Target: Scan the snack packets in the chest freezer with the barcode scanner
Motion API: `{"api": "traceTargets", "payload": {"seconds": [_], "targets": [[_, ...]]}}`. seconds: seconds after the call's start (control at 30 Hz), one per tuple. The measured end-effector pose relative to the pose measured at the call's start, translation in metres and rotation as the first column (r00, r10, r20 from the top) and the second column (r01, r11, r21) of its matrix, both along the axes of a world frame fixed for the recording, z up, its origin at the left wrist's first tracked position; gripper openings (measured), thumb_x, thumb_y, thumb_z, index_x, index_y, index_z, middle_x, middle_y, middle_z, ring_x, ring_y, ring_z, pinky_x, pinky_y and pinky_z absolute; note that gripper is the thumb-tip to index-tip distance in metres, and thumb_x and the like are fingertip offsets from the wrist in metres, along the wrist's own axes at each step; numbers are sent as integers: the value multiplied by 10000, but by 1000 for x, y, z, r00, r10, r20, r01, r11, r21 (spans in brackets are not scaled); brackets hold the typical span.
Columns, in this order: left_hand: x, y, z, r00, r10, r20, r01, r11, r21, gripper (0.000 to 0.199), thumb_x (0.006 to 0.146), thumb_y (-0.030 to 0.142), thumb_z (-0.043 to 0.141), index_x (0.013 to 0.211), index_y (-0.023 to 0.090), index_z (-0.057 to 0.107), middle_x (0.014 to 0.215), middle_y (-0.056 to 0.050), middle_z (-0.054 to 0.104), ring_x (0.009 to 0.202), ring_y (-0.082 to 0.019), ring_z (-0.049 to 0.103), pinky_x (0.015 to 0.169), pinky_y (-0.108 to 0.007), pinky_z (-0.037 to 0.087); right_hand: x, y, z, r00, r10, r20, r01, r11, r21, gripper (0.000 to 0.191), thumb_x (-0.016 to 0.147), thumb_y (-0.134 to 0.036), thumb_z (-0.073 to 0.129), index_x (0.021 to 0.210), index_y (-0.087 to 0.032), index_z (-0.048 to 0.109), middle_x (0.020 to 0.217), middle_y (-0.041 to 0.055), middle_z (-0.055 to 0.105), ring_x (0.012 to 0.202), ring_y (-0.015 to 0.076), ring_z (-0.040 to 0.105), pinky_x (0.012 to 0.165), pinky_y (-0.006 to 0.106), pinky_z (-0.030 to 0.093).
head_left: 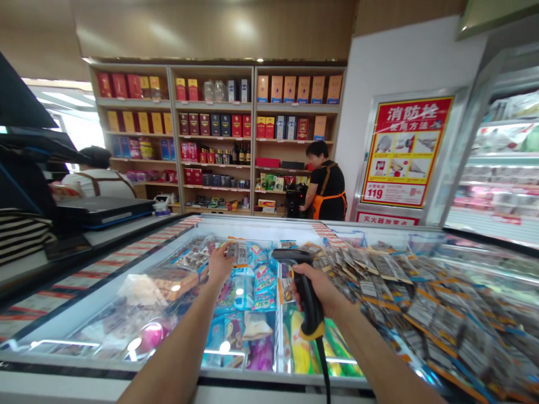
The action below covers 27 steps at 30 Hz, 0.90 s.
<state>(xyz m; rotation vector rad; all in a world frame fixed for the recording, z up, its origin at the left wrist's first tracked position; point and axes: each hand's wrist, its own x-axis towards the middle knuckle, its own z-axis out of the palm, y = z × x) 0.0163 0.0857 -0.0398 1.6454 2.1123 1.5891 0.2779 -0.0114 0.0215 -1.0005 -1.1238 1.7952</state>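
Observation:
My right hand (pixel 318 289) is wrapped round the grip of a black and yellow barcode scanner (pixel 309 297). Its head points left, and a black cable hangs from the handle. Further left, my left hand (pixel 220 262) is stretched over the freezer's glass top, pinching a small snack packet (pixel 238 252) by its left side. The packet has orange edges and a printed label facing up. A large heap of similar packets (pixel 391 269) covers the glass to the right of the scanner.
Under the glass of the chest freezer (pixel 278 303) lie blue, purple and green bags of frozen goods. A counter with a black scale-like device (pixel 105 210) stands left. Behind, a person in an orange apron (pixel 330 185) works near shelves of boxes (pixel 219 126); another person (pixel 99 174) is at left.

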Motion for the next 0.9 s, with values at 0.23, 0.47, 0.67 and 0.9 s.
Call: {"api": "traceTargets", "payload": {"seconds": [0.23, 0.47, 0.67, 0.9], "targets": [[-8, -16, 9, 941, 172, -290, -230, 957, -179, 381, 716, 114, 435, 1069, 152, 574, 1062, -130, 577, 998, -239, 529, 862, -345, 403, 35, 5, 7, 986, -169, 9, 168, 984, 63, 191, 736, -328, 476, 664, -154, 507, 439, -19, 513, 330, 94, 441, 303, 219, 390], [62, -31, 30, 939, -122, -321, 73, 984, -160, 402, 735, 229, 496, 1119, 122, 542, 1179, -115, 538, 1112, -208, 463, 951, -301, 325, 77, 2, 2, 948, -317, -4, 316, 943, 107, 172, 743, -323, 473, 683, -165, 505, 431, -24, 512, 324, 104, 446, 309, 229, 388], [142, -44, 30, 759, -632, -156, 500, 719, -482, 423, 574, 331, 654, 974, 197, 626, 966, -44, 657, 848, -204, 601, 719, -254, 437, 78, 4, 1, 964, -266, -3, 265, 961, 78, 239, 748, -355, 457, 619, -158, 491, 410, -13, 499, 316, 102, 438, 317, 229, 387], [99, -31, 34, 904, -310, -293, 229, 932, -280, 366, 593, 223, 614, 955, 165, 623, 918, -64, 635, 897, -213, 562, 751, -266, 406, 63, 0, -3, 980, -194, -45, 197, 978, 68, 188, 733, -336, 478, 692, -158, 519, 452, -20, 525, 331, 96, 445, 310, 218, 391]]}}
